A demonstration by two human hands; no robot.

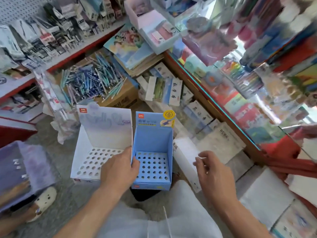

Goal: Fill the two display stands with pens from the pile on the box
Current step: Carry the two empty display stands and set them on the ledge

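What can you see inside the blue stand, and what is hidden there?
The blue stand holds only its floor of round holes; those that show are empty. The left hand grips its left wall, thumb inside, hiding part of that edge.

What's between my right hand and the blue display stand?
In the head view, a long white box lies between the right hand and the blue display stand.

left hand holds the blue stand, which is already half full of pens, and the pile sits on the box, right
Not quite. The head view shows the blue stand empty, with every hole bare. The rest holds: the left hand grips its side wall, and the pens lie piled on the box.
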